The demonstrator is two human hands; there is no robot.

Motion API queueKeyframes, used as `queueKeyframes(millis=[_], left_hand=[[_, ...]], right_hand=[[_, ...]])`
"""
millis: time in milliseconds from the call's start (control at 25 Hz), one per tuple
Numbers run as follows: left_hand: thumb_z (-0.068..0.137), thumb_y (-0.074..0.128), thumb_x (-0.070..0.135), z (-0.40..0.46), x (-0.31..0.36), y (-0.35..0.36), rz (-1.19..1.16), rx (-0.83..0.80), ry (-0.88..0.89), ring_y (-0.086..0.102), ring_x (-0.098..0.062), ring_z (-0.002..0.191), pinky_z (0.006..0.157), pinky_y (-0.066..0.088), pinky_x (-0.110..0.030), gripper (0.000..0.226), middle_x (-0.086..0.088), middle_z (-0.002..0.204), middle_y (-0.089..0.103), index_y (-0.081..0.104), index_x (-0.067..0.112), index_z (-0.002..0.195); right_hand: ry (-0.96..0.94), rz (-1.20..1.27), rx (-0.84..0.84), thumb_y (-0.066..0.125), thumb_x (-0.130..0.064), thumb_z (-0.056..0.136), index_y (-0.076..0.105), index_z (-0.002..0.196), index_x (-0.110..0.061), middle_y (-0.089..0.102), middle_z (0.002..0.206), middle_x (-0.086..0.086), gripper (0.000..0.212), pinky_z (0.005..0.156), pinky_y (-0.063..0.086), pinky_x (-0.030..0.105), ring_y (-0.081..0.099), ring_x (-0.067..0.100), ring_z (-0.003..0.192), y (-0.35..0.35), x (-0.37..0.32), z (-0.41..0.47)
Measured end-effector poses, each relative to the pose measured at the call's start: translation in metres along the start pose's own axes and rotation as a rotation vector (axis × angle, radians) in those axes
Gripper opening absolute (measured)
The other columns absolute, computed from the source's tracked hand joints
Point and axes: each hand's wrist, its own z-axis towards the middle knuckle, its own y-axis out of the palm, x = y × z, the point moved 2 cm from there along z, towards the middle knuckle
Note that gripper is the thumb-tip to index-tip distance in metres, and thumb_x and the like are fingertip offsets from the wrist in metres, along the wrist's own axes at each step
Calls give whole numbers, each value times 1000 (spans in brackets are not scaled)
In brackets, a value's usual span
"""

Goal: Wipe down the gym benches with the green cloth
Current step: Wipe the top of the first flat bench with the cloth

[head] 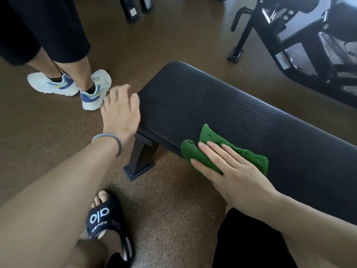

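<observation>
A black ribbed gym bench (pixel 222 105) runs from the centre of the view to the right edge, with small droplets on its far end. The green cloth (pixel 212 140) lies crumpled on the bench's near edge. My right hand (pixel 229 171) presses flat on the cloth with straight fingers. My left hand (pixel 121 111) hangs beside the bench's left end, fingers relaxed and slightly blurred, holding nothing; a grey band sits on its wrist.
Another person's legs in white trainers (pixel 94 89) stand on the brown floor to the left. The bench's black metal leg (pixel 140 159) stands below its left end. A second black gym machine (pixel 309 41) fills the top right. My foot in a black slide sandal (pixel 108 219) is below.
</observation>
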Motion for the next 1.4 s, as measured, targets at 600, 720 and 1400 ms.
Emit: queueKeyframes(millis=[600,720,1400], left_hand=[[112,24,35,3,-9,2,-495,-261,-257,39,-3,130,105,25,-20,45,17,133,45,51,25,147],[111,29,40,4,-9,2,-652,-261,-396,51,-13,133,114,37,-30,47,8,141,55,56,24,145],[111,22,44,-2,-6,0,-489,-209,-400,34,-21,151,122,23,-33,55,-3,163,39,44,20,156]], right_hand=[[-66,43,-15,49,-21,100,34,161,-22,20,170,13,62,124,29,50,24,32,156,-5,-4,45],[-109,168,-25,36,-30,103,34,160,-27,17,172,9,58,128,20,46,17,28,158,-6,-12,119],[22,317,-46,25,-43,109,30,161,-28,18,172,2,55,130,10,40,12,21,159,-10,10,204]])
